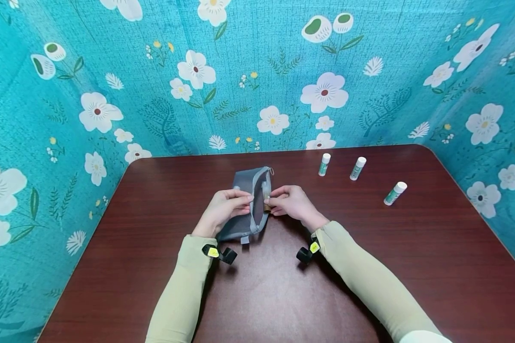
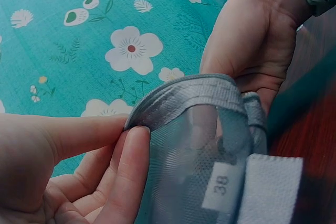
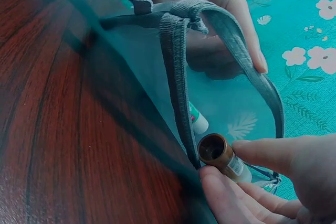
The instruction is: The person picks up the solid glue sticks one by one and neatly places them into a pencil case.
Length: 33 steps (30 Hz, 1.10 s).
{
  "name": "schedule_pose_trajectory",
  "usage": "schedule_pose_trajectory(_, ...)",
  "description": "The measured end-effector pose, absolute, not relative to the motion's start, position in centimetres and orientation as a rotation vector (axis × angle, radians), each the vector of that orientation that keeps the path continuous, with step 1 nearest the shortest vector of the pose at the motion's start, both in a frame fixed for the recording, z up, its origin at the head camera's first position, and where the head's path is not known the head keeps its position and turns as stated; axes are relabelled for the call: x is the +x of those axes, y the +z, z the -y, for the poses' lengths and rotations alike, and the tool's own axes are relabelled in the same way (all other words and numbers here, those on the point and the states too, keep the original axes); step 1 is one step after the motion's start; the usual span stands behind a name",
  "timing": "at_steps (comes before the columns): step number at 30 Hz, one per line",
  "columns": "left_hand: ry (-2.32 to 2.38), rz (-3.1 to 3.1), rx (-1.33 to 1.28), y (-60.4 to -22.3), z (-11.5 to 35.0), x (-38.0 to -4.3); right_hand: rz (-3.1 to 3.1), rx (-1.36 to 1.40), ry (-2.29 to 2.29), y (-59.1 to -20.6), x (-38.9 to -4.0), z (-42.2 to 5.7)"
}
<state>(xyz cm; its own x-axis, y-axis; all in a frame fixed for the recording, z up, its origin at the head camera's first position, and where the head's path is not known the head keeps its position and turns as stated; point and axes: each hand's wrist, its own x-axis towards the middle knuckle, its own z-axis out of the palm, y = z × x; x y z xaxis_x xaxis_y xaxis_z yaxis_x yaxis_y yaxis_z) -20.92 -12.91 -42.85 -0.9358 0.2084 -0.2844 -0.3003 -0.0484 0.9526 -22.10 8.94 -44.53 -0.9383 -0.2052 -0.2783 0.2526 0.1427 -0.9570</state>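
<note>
My right hand (image 1: pixel 293 205), just right of the middle of the head view, has its thumb and fingertips pinched around a small brown-ended tube (image 3: pixel 226 156). The right-wrist view has that hand coming in from the lower right, the tube's hollow brown end turned towards the camera and a pale printed label behind it. I have the tube at the mouth of a grey mesh pouch (image 1: pixel 242 225); how far inside it reaches I cannot tell.

My left hand (image 1: pixel 227 207) pinches the pouch's zip edge (image 2: pixel 181 95) between thumb and fingertip, and the mouth gapes between my two hands. The pouch is near the centre of the head view, with a fabric tab (image 1: pixel 245 240) at its lower end. A white tag (image 2: pixel 216 186) marked 38 shows at the lower right of the left-wrist view. Through the mouth, mid-frame in the right-wrist view, I see a white-and-green tube (image 3: pixel 198 120).

Pale sleeves (image 1: pixel 176 290) cover my forearms. Farther out, at the upper right of the dark red-brown table (image 1: pixel 154 205), are three white-capped tubes (image 1: pixel 358 168), apart from one another. A turquoise flowered cloth (image 1: pixel 240 71) fills the top of the frame.
</note>
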Motion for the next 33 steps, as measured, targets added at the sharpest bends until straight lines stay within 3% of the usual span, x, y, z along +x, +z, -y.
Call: schedule_pose_trajectory(33,2.068,-1.892,-0.092,-42.7,12.9,-20.6,-2.219,-0.054,-1.867,-42.6,-20.7,-10.5)
